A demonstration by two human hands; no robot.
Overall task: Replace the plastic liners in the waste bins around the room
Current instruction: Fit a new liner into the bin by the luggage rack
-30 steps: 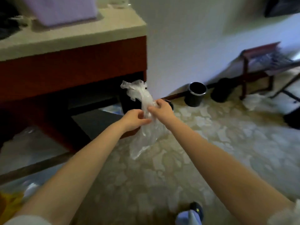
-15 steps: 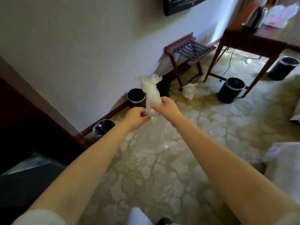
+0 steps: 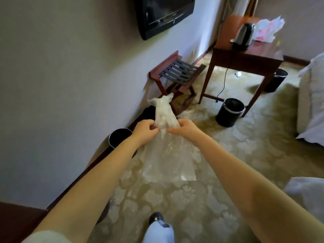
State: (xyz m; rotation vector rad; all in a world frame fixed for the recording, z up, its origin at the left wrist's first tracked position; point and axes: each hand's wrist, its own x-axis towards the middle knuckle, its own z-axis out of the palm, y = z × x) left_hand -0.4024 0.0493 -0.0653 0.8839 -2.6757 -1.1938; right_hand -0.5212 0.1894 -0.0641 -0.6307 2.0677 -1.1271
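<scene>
**Q:** how far along is this?

**A:** Early, I'd guess. The bin by the table [image 3: 229,112] and the bin at the wall [image 3: 120,137] show no liner over the rim. The fresh liner [image 3: 164,113] is mid-air above the floor, with the left hand [image 3: 145,131] and right hand [image 3: 185,129] both pinching its bunched neck, probably to open it.

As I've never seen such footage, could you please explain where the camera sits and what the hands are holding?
No machine here: one camera, worn on a person's head, looks down past both bare arms. The left hand and right hand each pinch a clear plastic liner, bunched above the grip, hanging loose below. Black waste bins stand on the patterned floor: the wall bin, the middle bin by the wooden table, the far bin beyond it. A kettle sits on the table.
</scene>
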